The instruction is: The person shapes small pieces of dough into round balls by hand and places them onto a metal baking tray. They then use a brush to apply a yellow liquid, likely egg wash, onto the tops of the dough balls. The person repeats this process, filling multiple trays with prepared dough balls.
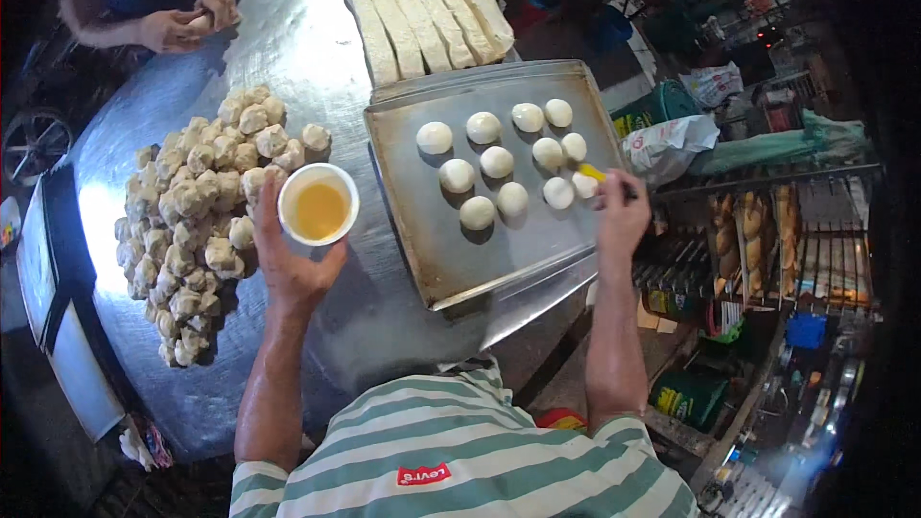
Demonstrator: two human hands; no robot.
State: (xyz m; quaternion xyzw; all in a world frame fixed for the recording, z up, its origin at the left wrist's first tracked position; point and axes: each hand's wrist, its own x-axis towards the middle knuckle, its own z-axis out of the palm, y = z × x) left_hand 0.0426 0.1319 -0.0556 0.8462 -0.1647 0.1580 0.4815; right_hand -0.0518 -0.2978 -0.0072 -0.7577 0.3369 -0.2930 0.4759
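My left hand [295,264] is wrapped round a white cup [295,230] with yellow-orange liquid [320,210] in it, held beside the near right edge of a heap of rough dough pieces [192,201]. To the right, a metal baking tray [422,259] carries several smooth, round dough balls [478,213], some of them shiny. Over the tray's right edge, my right hand [622,211] grips a small brush [592,173] with a yellow part. Its tip is at the dough balls on the tray's right side; the bristles are too small to make out.
Long floured dough strips [413,14] lie beyond the tray on the metal table [288,29]. At the far left, another person's hands [197,24] hold a piece of dough. Racks with baked loaves [755,240] and plastic bags [667,149] stand at the right.
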